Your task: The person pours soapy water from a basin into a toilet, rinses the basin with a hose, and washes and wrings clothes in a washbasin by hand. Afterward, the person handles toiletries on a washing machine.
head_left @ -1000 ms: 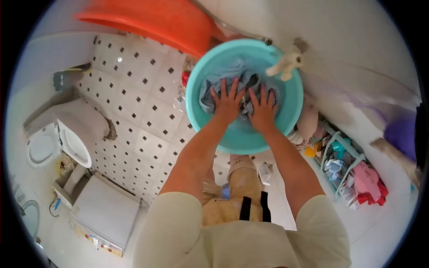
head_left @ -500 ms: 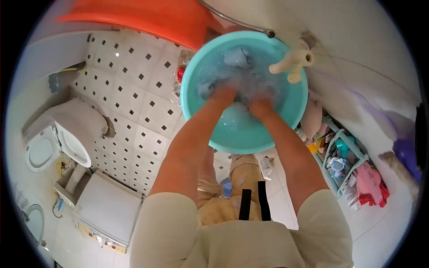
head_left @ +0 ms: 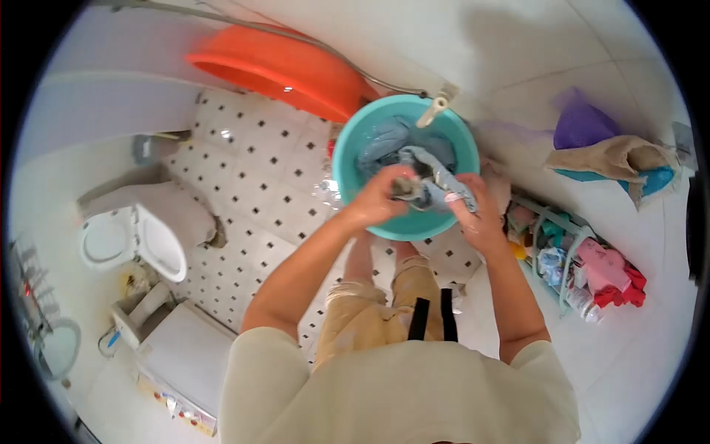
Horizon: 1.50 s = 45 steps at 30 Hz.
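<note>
A round turquoise basin (head_left: 342, 166) stands below the tap (head_left: 435, 109) with blue-grey laundry (head_left: 388, 137) soaking in it. Above its near side, both my hands hold up a wet blue-grey garment (head_left: 438, 169), bunched and partly lifted from the water. My left hand (head_left: 383, 196) is closed round a darker, crumpled part of it. At the other end my right hand (head_left: 477, 214) grips a pale strip of the cloth between thumb and fingers. Which part of the garment each hand has cannot be made out.
An orange tub (head_left: 285, 70) leans against the wall beside the basin. At the right stands a rack (head_left: 569, 270) filled with cloths and bottles. A purple bag (head_left: 580, 122) and a beige cloth bag (head_left: 603, 159) hang on the wall. A toilet (head_left: 159, 240) is at the left.
Both hands have come up out of the sudsy water with the garment between them. My view has shifted back, so the basin looks smaller and more of the wall shows.
</note>
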Available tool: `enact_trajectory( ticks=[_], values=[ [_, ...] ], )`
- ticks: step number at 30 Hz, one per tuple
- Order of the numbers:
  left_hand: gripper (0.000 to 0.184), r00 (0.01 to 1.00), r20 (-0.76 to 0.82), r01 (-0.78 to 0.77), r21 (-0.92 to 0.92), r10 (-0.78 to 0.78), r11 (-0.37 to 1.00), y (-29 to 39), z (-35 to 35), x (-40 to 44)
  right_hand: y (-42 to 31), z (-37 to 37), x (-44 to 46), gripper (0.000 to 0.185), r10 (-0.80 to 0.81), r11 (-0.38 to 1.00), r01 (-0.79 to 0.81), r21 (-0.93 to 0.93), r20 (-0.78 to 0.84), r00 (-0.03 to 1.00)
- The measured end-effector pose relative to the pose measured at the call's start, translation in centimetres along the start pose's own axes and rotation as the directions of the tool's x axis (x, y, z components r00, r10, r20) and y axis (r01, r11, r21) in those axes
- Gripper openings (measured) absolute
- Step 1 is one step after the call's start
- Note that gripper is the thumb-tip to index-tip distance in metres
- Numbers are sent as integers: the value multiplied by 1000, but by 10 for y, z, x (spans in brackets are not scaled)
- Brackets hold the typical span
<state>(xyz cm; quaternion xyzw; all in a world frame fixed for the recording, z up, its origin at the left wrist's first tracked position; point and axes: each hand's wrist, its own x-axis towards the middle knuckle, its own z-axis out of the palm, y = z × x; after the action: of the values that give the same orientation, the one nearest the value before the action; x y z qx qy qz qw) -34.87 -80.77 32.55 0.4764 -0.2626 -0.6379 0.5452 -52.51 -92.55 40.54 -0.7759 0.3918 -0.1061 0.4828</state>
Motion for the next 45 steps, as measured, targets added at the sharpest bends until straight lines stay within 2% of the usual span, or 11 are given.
enact_trajectory(
  ticks=[4,11,15,22,25,27,32,36,39,42,45],
  values=[
    [73,912,-71,-302,552,404,778,81,61,-25,-100,-13,-8,40,-237,971,238,15,132,962],
    [23,905,-296,-253,204,306,946,188,99,-53,-106,-79,-32,76,-351,846,349,402,-71,934],
    [22,949,-205,-230,65,239,971,265,143,-84,-24,-9,-28,95,-233,972,228,47,170,957],
    [21,921,-124,-367,35,369,930,340,186,-130,-28,36,45,71,-260,813,156,561,111,959],
    [21,887,-47,-454,-262,459,852,345,154,-135,11,47,37,54,-22,992,31,122,-79,997],
    [24,896,-171,-445,-329,411,833,347,130,-142,-36,17,12,53,3,927,-3,376,-1,1000],
    [42,762,-646,-26,36,43,999,274,86,-125,-79,-33,-36,56,112,787,-153,598,105,988],
    [51,844,-536,85,162,16,983,129,27,-74,-83,-37,-6,54,203,979,-190,-78,236,950],
    [59,843,-508,253,661,174,707,24,-14,-32,26,25,15,49,75,967,-39,-250,136,988],
    [55,823,-565,453,714,55,534,-24,-23,8,87,69,35,38,286,927,-239,-290,129,950],
    [64,795,-607,545,729,23,414,-86,-40,48,156,121,44,37,-53,929,75,-363,71,996]
  ],
)
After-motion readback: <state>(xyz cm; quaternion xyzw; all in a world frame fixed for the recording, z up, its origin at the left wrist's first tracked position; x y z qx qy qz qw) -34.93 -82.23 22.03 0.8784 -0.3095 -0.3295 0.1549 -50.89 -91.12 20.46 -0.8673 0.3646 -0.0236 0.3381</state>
